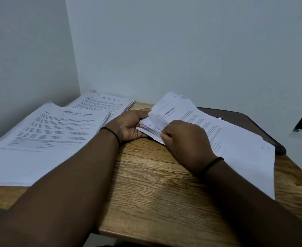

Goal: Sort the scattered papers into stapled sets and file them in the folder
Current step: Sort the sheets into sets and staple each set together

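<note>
Both forearms reach over the wooden table (155, 184) to one paper set's corner.
Right hand (184, 139) pinches the dog-eared corner of the health-report set (218, 139); left hand (130, 125) cups it from beneath. Pulling the creased sheets could tear or skew them. Two other stacks (57, 132) lie left; a dark folder (253, 120) lies underneath.

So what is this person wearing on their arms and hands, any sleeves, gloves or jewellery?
No gloves or rings show on the left hand or the right hand. Both forearms are bare, with no sleeves in view. Each wrist carries a thin dark band: one on the left wrist, one on the right wrist.
</note>
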